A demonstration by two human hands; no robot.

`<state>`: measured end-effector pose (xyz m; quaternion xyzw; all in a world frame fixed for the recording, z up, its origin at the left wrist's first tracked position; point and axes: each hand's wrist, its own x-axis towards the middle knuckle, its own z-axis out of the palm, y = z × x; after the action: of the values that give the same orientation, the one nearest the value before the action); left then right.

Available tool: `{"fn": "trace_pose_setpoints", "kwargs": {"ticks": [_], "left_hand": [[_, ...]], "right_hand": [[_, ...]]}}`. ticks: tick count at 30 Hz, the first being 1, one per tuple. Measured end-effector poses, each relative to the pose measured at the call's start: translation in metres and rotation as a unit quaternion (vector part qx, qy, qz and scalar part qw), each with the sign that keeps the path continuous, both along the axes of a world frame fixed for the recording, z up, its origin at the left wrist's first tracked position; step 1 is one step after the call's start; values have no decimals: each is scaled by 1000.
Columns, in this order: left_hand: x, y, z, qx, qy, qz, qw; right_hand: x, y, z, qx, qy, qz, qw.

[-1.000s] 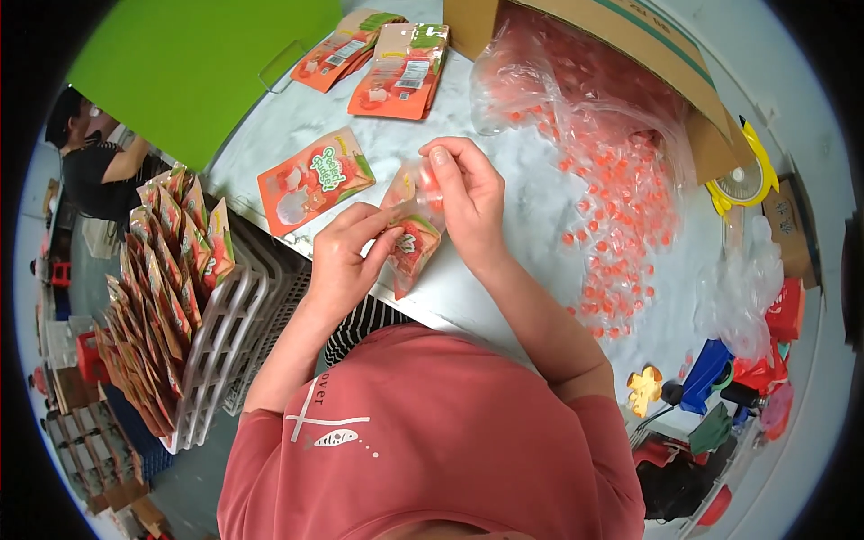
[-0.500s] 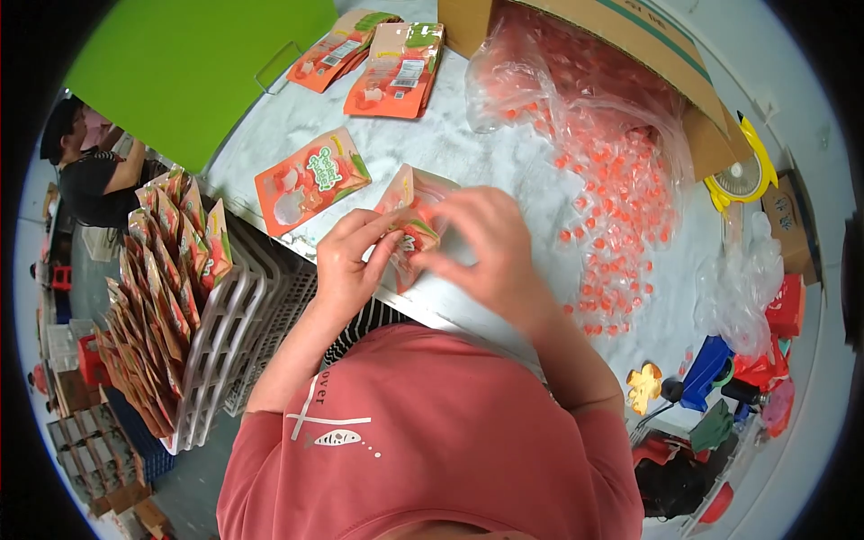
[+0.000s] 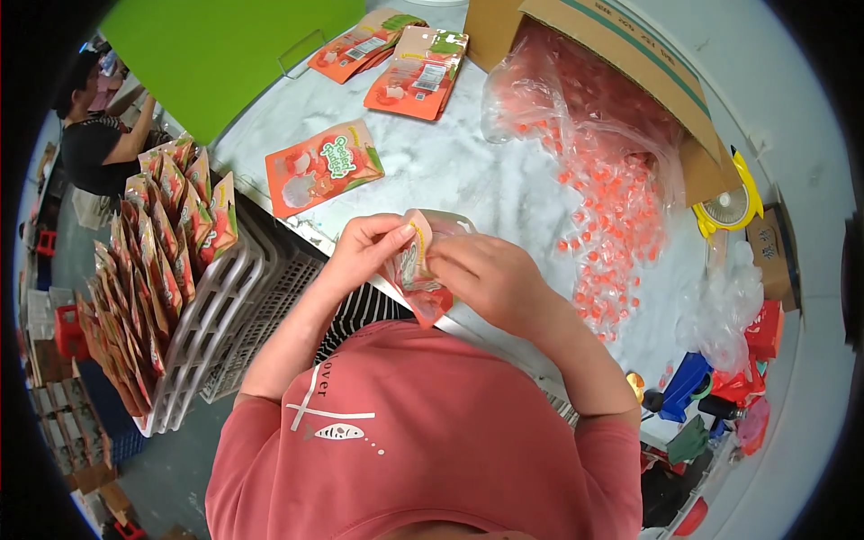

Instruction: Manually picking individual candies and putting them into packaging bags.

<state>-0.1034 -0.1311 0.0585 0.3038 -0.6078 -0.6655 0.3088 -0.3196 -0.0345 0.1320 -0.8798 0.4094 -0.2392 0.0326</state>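
Observation:
A peach-and-red snack pouch [image 3: 430, 304] is tilted over the table's front edge, its upper end spread apart. My left hand [image 3: 367, 247] pinches the pouch's upper left edge between thumb and fingers. My right hand [image 3: 495, 277] is closed at the pouch's right side, fingers bent together against it near the mouth. Its fingertips are partly hidden, so anything small between them does not show. Beyond my left hand a matching flat pouch [image 3: 324, 169] lies face up on the marbled table [image 3: 486, 184].
Small wrapped red candies [image 3: 616, 229] spill from a plastic-lined cardboard box [image 3: 706, 148] at the right. Stacked pouches [image 3: 416, 76] lie at the back. A crate [image 3: 211, 310] at the left holds several filled pouches [image 3: 148, 270]. A yellow fan [image 3: 733, 202] stands far right.
My right hand has come in against the pouch, where it was blurred and spread before. The pouch is now turned, with its upper edge drawn up in my left hand.

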Motion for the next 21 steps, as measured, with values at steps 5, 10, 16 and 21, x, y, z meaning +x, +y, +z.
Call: {"fn": "trace_pose_setpoints", "kwargs": {"ticks": [5, 10, 16, 21], "left_hand": [[-4, 26, 9, -174, 35, 68, 982], [-2, 34, 16, -157, 54, 92, 982], [6, 46, 21, -171, 61, 71, 981], [3, 40, 1, -202, 94, 59, 973]], "right_hand": [[9, 5, 28, 121, -3, -56, 991], [18, -3, 29, 119, 76, -79, 987], [17, -20, 18, 157, 35, 29, 986], [22, -33, 23, 303, 12, 49, 952]]}}
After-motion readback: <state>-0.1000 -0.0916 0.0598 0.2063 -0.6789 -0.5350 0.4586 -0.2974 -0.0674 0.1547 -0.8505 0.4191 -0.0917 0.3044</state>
